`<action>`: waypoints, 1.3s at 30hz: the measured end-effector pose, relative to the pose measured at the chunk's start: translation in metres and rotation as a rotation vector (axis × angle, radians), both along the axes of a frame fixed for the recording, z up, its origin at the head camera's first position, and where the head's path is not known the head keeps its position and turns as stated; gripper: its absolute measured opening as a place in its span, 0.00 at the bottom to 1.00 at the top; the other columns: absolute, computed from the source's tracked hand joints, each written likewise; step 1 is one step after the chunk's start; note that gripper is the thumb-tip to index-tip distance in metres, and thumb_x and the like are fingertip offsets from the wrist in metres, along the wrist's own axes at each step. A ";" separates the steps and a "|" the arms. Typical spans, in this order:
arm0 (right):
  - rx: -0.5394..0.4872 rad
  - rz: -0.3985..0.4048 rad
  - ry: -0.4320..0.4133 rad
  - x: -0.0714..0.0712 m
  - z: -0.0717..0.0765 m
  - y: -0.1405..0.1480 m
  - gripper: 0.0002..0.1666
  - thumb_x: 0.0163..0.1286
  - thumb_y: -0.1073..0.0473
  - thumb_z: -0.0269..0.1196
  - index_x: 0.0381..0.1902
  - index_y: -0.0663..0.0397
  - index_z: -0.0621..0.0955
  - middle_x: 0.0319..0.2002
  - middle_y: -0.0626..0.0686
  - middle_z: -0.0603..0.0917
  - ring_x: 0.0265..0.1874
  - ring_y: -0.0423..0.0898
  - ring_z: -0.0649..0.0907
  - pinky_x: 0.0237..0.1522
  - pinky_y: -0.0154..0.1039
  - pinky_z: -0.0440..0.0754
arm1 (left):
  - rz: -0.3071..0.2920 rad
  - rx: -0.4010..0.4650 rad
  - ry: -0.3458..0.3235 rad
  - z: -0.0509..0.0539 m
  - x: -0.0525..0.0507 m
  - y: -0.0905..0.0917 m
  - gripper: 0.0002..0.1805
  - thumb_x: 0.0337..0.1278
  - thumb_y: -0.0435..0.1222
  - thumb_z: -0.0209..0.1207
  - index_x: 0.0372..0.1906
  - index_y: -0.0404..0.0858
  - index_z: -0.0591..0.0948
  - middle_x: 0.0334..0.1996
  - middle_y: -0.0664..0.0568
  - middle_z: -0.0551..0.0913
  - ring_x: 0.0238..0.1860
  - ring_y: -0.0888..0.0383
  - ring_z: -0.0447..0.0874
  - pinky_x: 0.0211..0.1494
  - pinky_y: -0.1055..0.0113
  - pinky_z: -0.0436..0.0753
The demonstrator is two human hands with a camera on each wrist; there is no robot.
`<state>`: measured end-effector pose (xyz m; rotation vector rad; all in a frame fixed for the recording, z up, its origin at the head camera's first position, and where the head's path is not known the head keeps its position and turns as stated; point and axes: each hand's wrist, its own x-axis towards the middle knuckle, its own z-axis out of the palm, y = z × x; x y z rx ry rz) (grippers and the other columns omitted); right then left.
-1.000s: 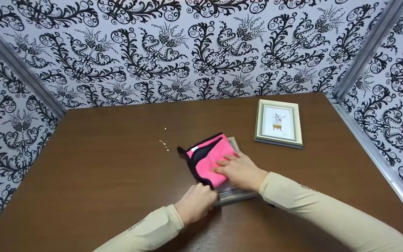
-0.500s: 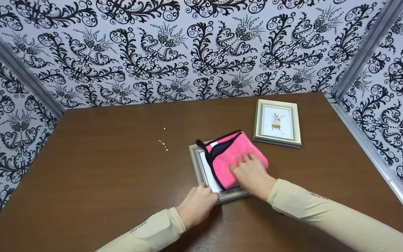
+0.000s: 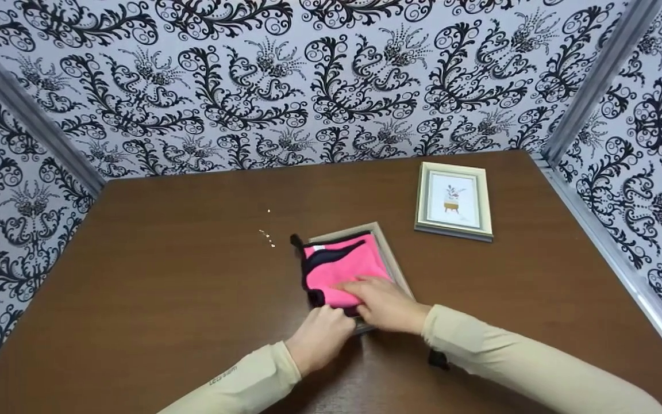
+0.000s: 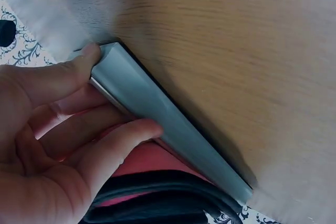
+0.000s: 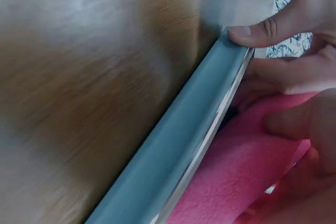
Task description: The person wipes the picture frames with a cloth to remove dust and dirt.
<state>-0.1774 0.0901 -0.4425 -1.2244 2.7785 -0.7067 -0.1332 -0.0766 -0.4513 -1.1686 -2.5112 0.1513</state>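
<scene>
A folded pink cleaning cloth (image 3: pixel 345 267) with black edging, a loop and a small white tag lies over a picture frame (image 3: pixel 392 259) on the table. Most of the picture is hidden under it. At the frame's near left corner, my left hand (image 3: pixel 322 333) grips the edge. The left wrist view shows a thumb on the end of the frame's smooth side (image 4: pixel 173 121). My right hand (image 3: pixel 385 302) presses on the near part of the cloth with its fingers stretched out. In the right wrist view the cloth (image 5: pixel 236 161) bulges beside the frame's near side (image 5: pixel 173 129).
A second picture frame (image 3: pixel 483 201), with a plant drawing inside, lies at the back right of the brown table (image 3: pixel 181 276). Several tiny pale crumbs (image 3: pixel 268 237) are scattered left of the cloth. Patterned walls (image 3: pixel 250 86) enclose the back and sides.
My right hand has slid the cloth right across the frame, then back left and nearer. The left hand has stayed at the frame's corner.
</scene>
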 end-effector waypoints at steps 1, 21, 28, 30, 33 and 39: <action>0.004 0.025 -0.008 -0.001 0.000 0.003 0.26 0.60 0.73 0.59 0.58 0.61 0.77 0.55 0.59 0.80 0.56 0.59 0.77 0.59 0.53 0.70 | 0.002 0.000 -0.001 0.000 0.000 0.000 0.09 0.39 0.31 0.68 0.16 0.46 0.79 0.17 0.55 0.79 0.19 0.57 0.79 0.18 0.66 0.78; 0.332 0.011 0.455 0.012 0.007 0.067 0.27 0.49 0.71 0.67 0.50 0.52 0.84 0.51 0.58 0.83 0.54 0.58 0.79 0.54 0.50 0.73 | 0.038 0.087 -0.117 0.005 -0.002 0.001 0.11 0.33 0.31 0.72 0.19 0.42 0.79 0.19 0.53 0.78 0.22 0.54 0.79 0.21 0.63 0.79; 0.332 0.002 0.442 0.018 0.004 0.068 0.28 0.49 0.72 0.67 0.52 0.54 0.83 0.54 0.59 0.81 0.56 0.59 0.77 0.56 0.50 0.73 | 0.014 0.146 -0.340 0.018 -0.027 -0.004 0.12 0.43 0.36 0.71 0.16 0.42 0.78 0.13 0.55 0.75 0.18 0.55 0.78 0.19 0.62 0.78; 0.327 -0.007 0.433 0.018 0.003 0.068 0.28 0.50 0.73 0.66 0.52 0.54 0.83 0.54 0.59 0.81 0.56 0.59 0.77 0.56 0.50 0.73 | 0.049 0.185 -0.421 0.022 -0.041 -0.005 0.13 0.47 0.38 0.69 0.16 0.42 0.78 0.13 0.57 0.74 0.18 0.55 0.76 0.20 0.60 0.78; 0.320 -0.020 0.434 0.019 0.001 0.068 0.28 0.50 0.72 0.66 0.52 0.54 0.83 0.54 0.59 0.81 0.56 0.59 0.77 0.56 0.51 0.73 | 0.145 0.246 -0.427 0.023 -0.064 -0.008 0.12 0.49 0.36 0.67 0.17 0.42 0.78 0.14 0.56 0.75 0.18 0.53 0.76 0.20 0.57 0.78; 0.299 -0.042 0.430 0.023 -0.003 0.068 0.27 0.51 0.71 0.67 0.53 0.55 0.83 0.55 0.60 0.81 0.56 0.61 0.77 0.55 0.53 0.74 | 0.392 0.313 -0.184 0.014 -0.104 -0.011 0.04 0.50 0.30 0.61 0.27 0.34 0.78 0.26 0.42 0.78 0.22 0.41 0.81 0.20 0.51 0.79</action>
